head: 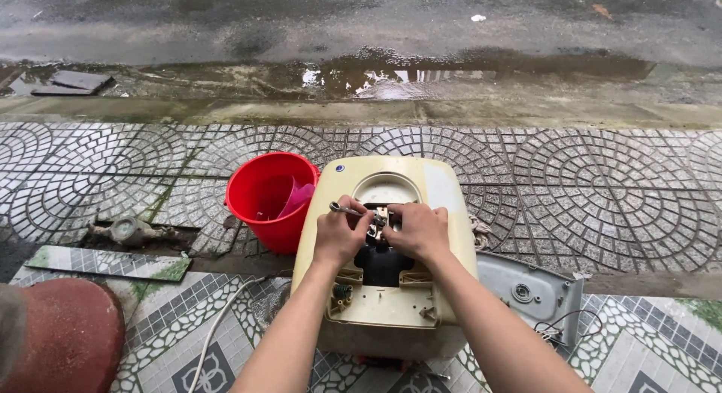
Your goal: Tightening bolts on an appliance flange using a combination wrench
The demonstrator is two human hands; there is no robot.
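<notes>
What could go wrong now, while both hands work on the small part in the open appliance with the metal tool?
1. The metal tool in the left hand might slip off the small part and strike the right hand beside it.
2. Small pieces may fall into the cream appliance or onto the patterned pavement.
3. The white cable could snag a foot.

I note the heater (391, 235) casing as cream plastic, smooth and faintly glossy. The wrench (344, 209) in my left hand (340, 231) is bright metal. The bucket (267, 197) is glossy red plastic. The cover (530, 295) is smooth grey plastic. The paving (602, 182) is rough wet stone.
</notes>
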